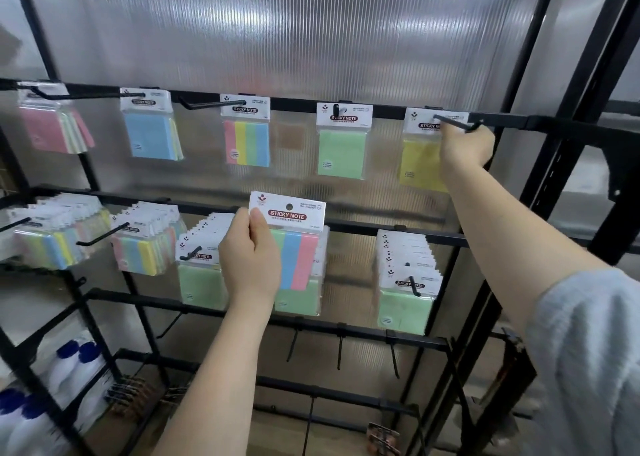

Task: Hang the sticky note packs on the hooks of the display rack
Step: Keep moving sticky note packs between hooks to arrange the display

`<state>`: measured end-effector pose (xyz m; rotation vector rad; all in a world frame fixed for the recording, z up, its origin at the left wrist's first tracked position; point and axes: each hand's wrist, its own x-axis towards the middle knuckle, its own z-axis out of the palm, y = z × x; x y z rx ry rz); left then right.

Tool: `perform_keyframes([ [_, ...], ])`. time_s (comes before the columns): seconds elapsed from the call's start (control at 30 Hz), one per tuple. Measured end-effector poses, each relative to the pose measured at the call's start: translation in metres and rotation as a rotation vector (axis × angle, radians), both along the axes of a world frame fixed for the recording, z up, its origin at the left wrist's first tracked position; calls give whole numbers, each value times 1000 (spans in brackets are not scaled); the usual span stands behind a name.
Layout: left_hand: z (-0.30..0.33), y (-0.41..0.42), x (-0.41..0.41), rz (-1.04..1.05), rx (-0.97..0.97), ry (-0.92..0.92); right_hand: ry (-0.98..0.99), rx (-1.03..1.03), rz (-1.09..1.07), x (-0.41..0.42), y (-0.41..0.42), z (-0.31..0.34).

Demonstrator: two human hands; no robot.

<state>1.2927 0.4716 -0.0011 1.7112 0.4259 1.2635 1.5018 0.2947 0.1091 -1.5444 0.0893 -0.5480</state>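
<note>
Sticky note pack (291,237) with green, blue and pink stripes sits upright in my left hand (250,258), thumb pinched on its glossy white header card and fingers curled behind, its punched hole free of any hook. Just behind my fingers hang thick rows of packs on the middle bar: a green stack (199,268) to the left of my knuckles, another green stack (407,282) well off to the right, striped stacks (145,244) farther left.

My right hand (465,145) is up at the top bar (294,104), fingers curled round the black metal hook (450,121) that carries a yellow pack (422,150); that pack hangs touching my knuckles. Left of those fingers hang single packs in clear film: a plain green pack (343,144), a striped pack (246,133), a blue pack (150,126), a pink pack (52,123).

Ribbed, cloudy plastic sheeting (294,33) backs the black rack. Bare hooks (339,351) point down below my left wrist, and white bottles with blue caps (74,362) stand at lower left.
</note>
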Motion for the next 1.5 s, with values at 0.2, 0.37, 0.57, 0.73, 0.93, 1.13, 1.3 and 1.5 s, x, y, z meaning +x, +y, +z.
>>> perform_keyframes([
  [0.2,-2,1,-5,29,6,-13,41,15,-24,6,3,-2],
  [0.37,0,-1,-13,75,13,-2,63,22,-34,2,4,-18],
  [0.57,4,9,-21,73,-54,-8,23,22,-47,-17,14,-45],
  [0.73,9,29,-36,38,-51,-34,70,7,-49,-53,39,-67],
  [0.93,13,89,-45,-83,-59,-48,132,78,49,-126,90,-92],
  [1.13,40,152,-54,-221,44,-90,211,-56,54,-184,153,-123],
  [1.3,72,177,-53,-326,128,-118,245,-316,18,-222,184,-140],
  [1.5,96,176,-30,-447,124,-141,279,-390,3,-237,193,-155],
])
